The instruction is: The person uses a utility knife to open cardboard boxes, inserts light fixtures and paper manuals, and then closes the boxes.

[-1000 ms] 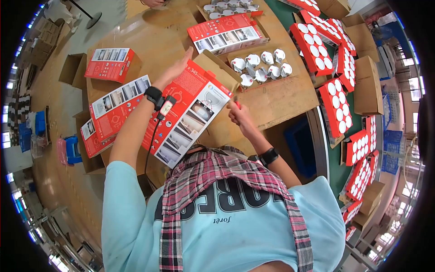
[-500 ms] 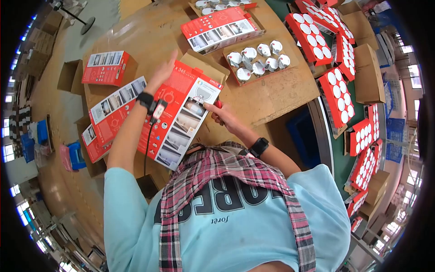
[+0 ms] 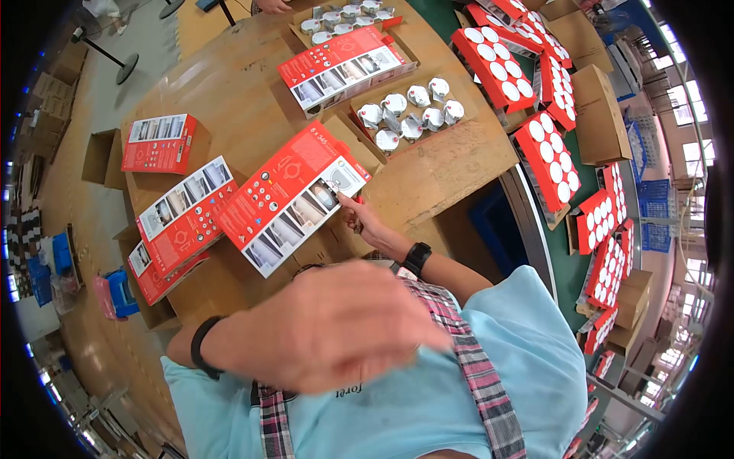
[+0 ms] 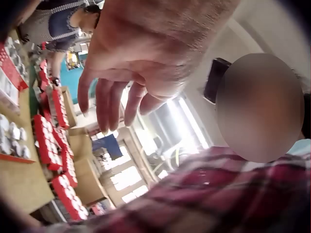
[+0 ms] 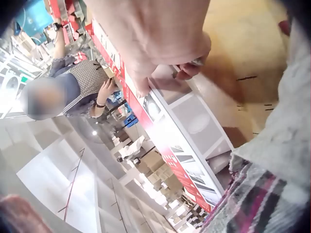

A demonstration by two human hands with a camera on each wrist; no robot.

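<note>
- Your left hand (image 3: 336,336) hangs in the air close to your head, well above the worktop (image 3: 451,168). Its fingers (image 4: 104,104) are slack and slightly bent, and they grasp nothing.
- Your right hand (image 3: 365,222) is down at the near corner of the long red box (image 3: 290,197). Its fingers are curled in a pinch around a small object (image 5: 197,62) held right at the box's edge. I cannot tell what that object is.
- The red box lies flat, printed face up, and stretches away to the left of your right fingers. Lying flat, it probably rests on its own weight, which would explain why one hand is enough and the other is free.
- The tight fingertip pinch, rather than a whole-hand grip, looks suited to fine work at the corner.
- Just beyond your right fingers sits an open tray (image 3: 359,103) of white round units (image 3: 405,115), near enough to reach without leaning.
- More printed boxes (image 3: 183,210) lie further left of the red box, apart from your fingers.
- Red trays (image 3: 547,157) with white discs line the far right of your right fingers, along the worktop's edge.
</note>
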